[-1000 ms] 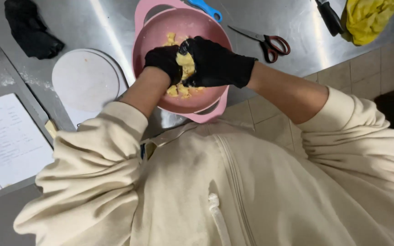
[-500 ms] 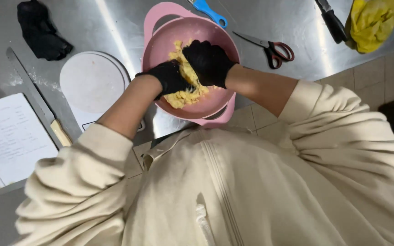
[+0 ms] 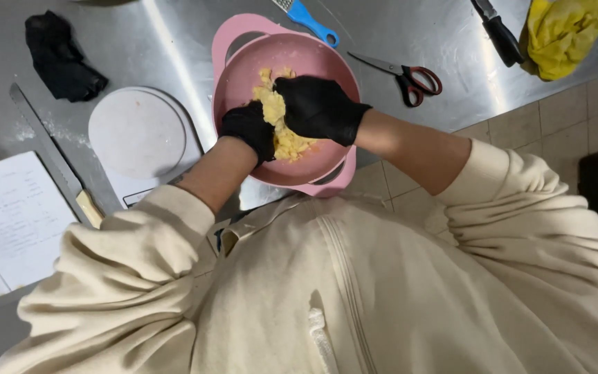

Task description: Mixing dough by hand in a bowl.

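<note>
— Where are the hands?

— Both are down in the pink bowl point(image 3: 327, 59), in black gloves. The left hand point(image 3: 249, 128) is on the near-left side of the yellow dough point(image 3: 279, 128), the right hand point(image 3: 316, 107) on its right and partly over it.

— And the grip of each?

— Both are closed against the dough, pressing it between them. The left one's fingers curl around the lump; the right one's palm covers it from above (its fingertips are hidden, so I cannot tell how far they wrap).

— Where does the dough sit?

— Inside the bowl, crumbly, reaching from between the gloves up toward the far wall.

— What lies around it?

— The bowl stands on a steel surface point(image 3: 174, 41), at its near edge. Left of the bowl is a round white board point(image 3: 136, 131), then a long knife point(image 3: 53, 156) and a sheet of paper point(image 3: 12, 218). A black cloth point(image 3: 60, 59) lies farther back. To the right are red-handled scissors point(image 3: 410, 76), a yellow cloth point(image 3: 562, 34), and behind the bowl a blue-handled tool point(image 3: 309, 17).
</note>
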